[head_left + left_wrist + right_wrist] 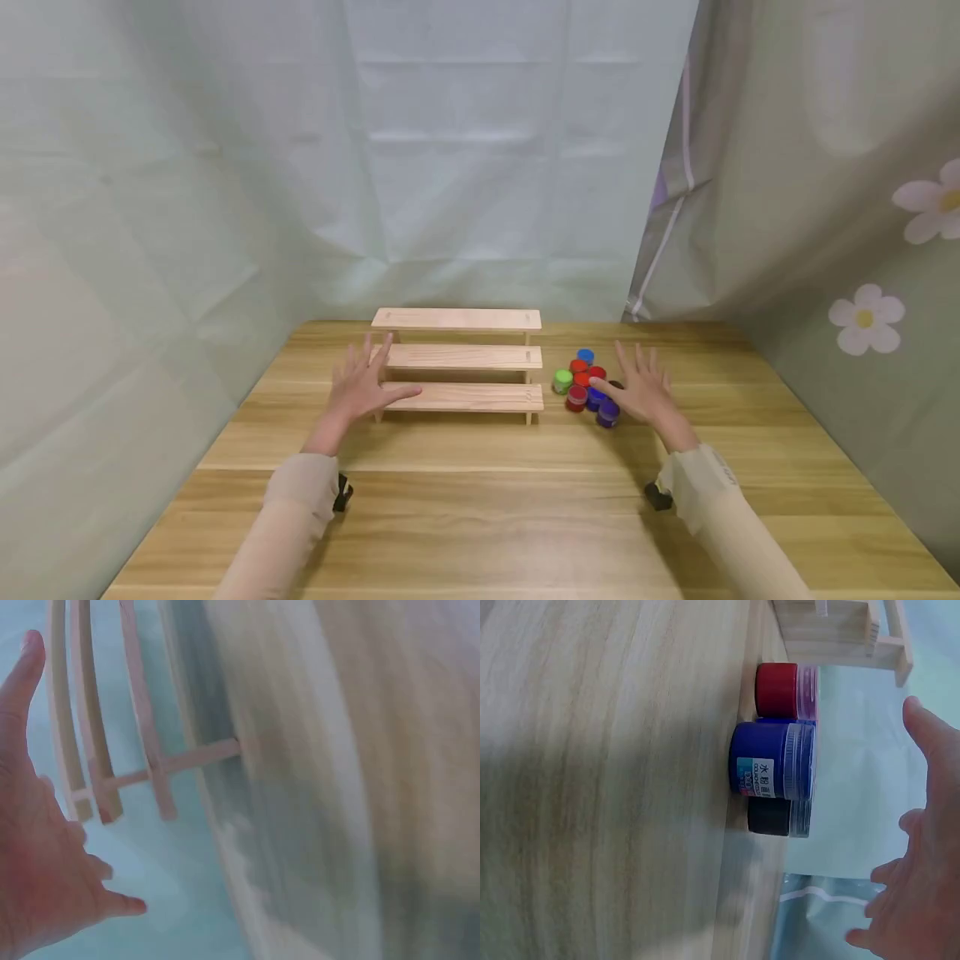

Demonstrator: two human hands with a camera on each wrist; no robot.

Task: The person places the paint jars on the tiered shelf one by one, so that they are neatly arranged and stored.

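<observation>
A three-step wooden rack stands towards the back of the table. My left hand, fingers spread, is over its left end and holds nothing; the left wrist view shows the hand apart from the rack's boards. To the rack's right is a cluster of several small paint jars in red, blue, green and black, among them a green jar and a dark blue jar with a printed label. My right hand, also spread and holding nothing, hovers at the cluster's right side, partly covering a black jar.
The wood-grain table reaches back to a pale hanging cloth. A curtain with white flowers hangs along the right side. Black wrist straps show at both sleeves.
</observation>
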